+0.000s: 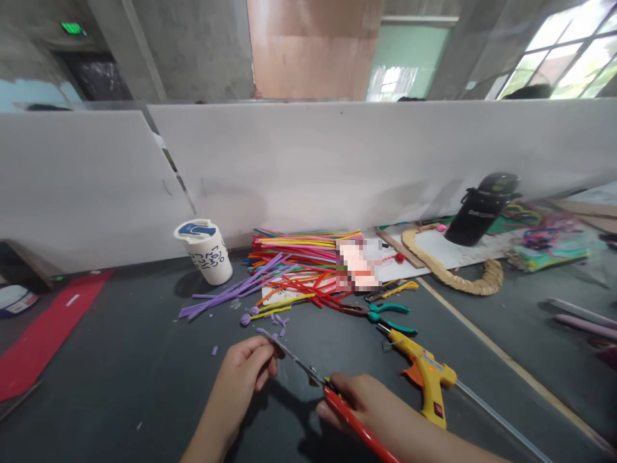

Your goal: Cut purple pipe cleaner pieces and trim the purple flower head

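My right hand (pixel 359 402) is closed round the red handles of a pair of scissors (pixel 357 426), whose slim metal blades point away to the left. Near the blade tips, my left hand (pixel 248 363) pinches its thumb and fingers together; what it holds is too small or hidden to name. Just beyond lie small purple cut pieces (pixel 278 319) of fuzzy stem and two purple balls (pixel 245 319) beside yellow pipe cleaners (pixel 279 312). Behind them are purple pipe cleaners (pixel 231 289) and a large multicoloured bunch of pipe cleaners (pixel 299 247).
To the right lie green-handled pliers (pixel 385 315) and a yellow hot glue gun (pixel 424 370) with a long glue stick. A white cup (pixel 205 251), a black bottle (pixel 479 212) and a curved tan strip (pixel 448 273) stand farther back. Red material (pixel 53 328) lies at left.
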`<act>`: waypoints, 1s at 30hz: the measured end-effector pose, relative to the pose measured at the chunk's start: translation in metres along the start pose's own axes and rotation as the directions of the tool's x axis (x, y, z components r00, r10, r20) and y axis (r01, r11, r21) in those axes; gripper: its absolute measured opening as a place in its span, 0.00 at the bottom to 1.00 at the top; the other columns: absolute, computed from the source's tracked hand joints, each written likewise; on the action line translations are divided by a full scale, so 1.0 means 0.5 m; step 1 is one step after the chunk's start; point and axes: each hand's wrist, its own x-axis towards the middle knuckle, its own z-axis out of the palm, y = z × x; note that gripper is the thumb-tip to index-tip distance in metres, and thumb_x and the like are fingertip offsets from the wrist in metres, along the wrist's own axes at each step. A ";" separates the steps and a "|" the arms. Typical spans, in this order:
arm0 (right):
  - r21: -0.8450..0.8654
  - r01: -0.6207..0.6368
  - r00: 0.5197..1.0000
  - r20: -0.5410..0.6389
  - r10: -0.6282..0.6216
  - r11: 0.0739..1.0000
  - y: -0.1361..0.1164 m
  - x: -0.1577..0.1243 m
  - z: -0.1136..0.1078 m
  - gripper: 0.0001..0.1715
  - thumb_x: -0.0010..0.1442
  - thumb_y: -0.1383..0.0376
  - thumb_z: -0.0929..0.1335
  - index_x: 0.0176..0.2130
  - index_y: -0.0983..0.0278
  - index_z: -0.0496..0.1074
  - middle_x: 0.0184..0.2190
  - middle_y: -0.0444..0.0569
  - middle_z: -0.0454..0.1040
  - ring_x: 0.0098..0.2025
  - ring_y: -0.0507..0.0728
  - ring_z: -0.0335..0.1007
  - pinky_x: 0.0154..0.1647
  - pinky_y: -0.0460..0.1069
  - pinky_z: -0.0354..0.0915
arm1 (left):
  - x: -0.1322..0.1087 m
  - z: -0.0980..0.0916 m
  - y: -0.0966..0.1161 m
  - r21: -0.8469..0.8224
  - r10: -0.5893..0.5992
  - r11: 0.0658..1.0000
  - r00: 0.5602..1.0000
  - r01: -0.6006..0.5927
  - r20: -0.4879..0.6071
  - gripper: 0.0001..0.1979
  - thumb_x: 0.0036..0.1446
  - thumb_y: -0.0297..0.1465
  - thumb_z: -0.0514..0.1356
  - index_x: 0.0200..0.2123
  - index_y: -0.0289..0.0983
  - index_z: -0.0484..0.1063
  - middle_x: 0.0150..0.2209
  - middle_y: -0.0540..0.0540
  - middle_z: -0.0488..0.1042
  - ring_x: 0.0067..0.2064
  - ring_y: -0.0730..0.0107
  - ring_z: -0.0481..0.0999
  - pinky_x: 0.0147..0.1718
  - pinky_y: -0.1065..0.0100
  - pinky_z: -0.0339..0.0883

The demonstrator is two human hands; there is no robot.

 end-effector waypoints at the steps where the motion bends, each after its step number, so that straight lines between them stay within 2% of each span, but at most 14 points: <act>1: 0.009 0.007 1.000 -0.004 -0.007 1.000 0.001 0.001 0.000 0.16 0.52 0.55 0.62 0.24 0.65 0.64 0.19 0.41 0.62 0.22 0.48 0.53 0.20 0.42 0.48 | 0.000 -0.001 0.000 -0.001 -0.006 1.000 1.000 0.006 -0.008 0.12 0.48 0.34 0.53 0.18 0.33 0.68 0.15 0.52 0.64 0.16 0.81 0.53 0.15 0.76 0.43; 5: 0.028 0.014 1.000 -0.012 -0.014 1.000 0.004 0.001 0.003 0.16 0.53 0.55 0.61 0.25 0.66 0.64 0.19 0.41 0.62 0.22 0.49 0.53 0.21 0.43 0.48 | 0.001 -0.004 -0.004 -0.058 -0.028 0.998 0.998 0.025 -0.050 0.11 0.47 0.35 0.56 0.21 0.34 0.69 0.17 0.52 0.66 0.15 0.83 0.53 0.14 0.77 0.42; 16: 0.029 0.036 0.999 0.037 -0.037 0.999 -0.002 -0.003 -0.006 0.17 0.54 0.54 0.61 0.26 0.65 0.64 0.20 0.42 0.62 0.22 0.49 0.53 0.21 0.43 0.49 | 0.005 -0.005 -0.014 -0.157 -0.002 0.988 0.999 -0.006 -0.048 0.11 0.47 0.36 0.58 0.21 0.33 0.68 0.15 0.54 0.62 0.15 0.85 0.50 0.14 0.78 0.41; 22: -0.016 0.033 0.997 0.065 -0.032 0.999 -0.003 -0.008 0.003 0.16 0.54 0.54 0.60 0.26 0.64 0.60 0.20 0.40 0.60 0.22 0.48 0.52 0.21 0.43 0.49 | 0.005 -0.006 -0.014 -0.166 -0.005 0.986 0.999 -0.003 -0.047 0.11 0.47 0.36 0.58 0.21 0.34 0.67 0.14 0.56 0.60 0.15 0.85 0.48 0.14 0.78 0.40; 30: 0.034 0.037 0.996 0.077 -0.039 0.999 -0.002 -0.008 0.006 0.16 0.54 0.54 0.60 0.25 0.64 0.57 0.20 0.40 0.58 0.23 0.48 0.50 0.21 0.43 0.48 | 0.003 -0.004 -0.016 -0.154 -0.011 0.988 0.998 0.000 -0.069 0.12 0.45 0.36 0.58 0.20 0.34 0.66 0.14 0.56 0.59 0.15 0.85 0.49 0.14 0.78 0.40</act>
